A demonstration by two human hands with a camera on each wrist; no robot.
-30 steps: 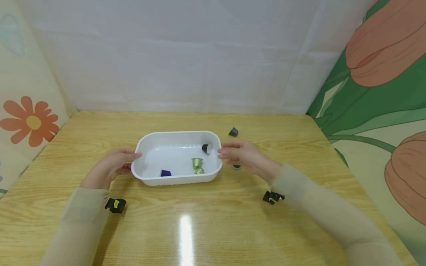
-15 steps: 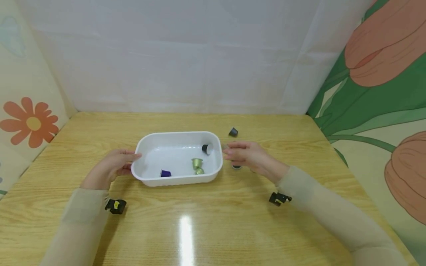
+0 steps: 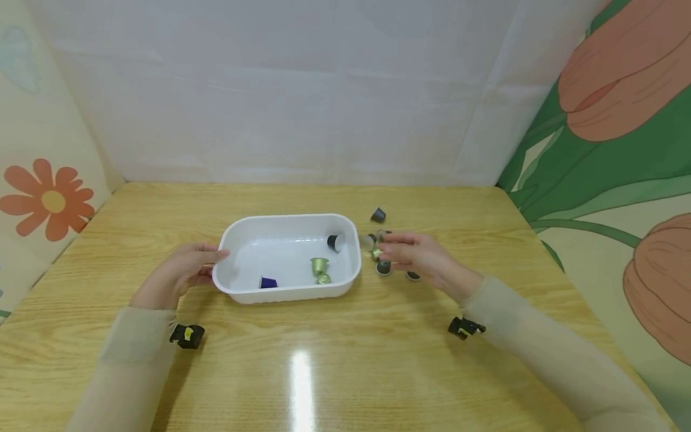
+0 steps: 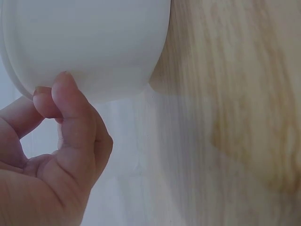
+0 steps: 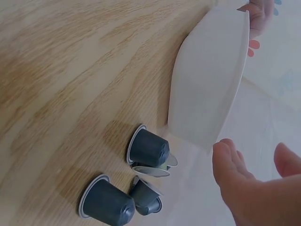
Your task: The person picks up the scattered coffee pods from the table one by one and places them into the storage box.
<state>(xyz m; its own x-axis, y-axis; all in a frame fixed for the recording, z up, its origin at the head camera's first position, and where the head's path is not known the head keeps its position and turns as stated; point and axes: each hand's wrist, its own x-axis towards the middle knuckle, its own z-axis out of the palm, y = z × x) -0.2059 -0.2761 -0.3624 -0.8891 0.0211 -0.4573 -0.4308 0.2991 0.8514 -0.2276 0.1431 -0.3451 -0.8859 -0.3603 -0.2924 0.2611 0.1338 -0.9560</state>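
The tub point(image 3: 286, 293) sits upright near the middle of the counter point(image 3: 345, 372), its long side facing the person. Four capsules lie inside: a black capsule point(image 3: 332, 242) on its side near the right end, a green capsule point(image 3: 320, 265) standing close to the front wall, a smaller-looking green piece point(image 3: 324, 278) just in front of it, and a purple capsule point(image 3: 268, 282) by the front wall further left.

More are outside, loosely bunched beyond the tub's right end: dark capsules point(image 5: 106, 202), a bit of green point(image 3: 375, 254) and pale discs, some partly hidden, so an exact count cannot be told. A lone dark capsule point(image 3: 379, 215) lies further back.

By that spread the work looks partway along: four are in, several out, none of those outside being held.

The left hand point(image 3: 175, 271) pinches the tub's left end, thumb over the rim, fingers against the outer wall. The right hand point(image 3: 425, 259) hovers over the bunch with thumb and fingers apart and nothing between them.

Around the counter stand a white backdrop point(image 3: 302, 102) and flowered panels point(image 3: 621, 192).
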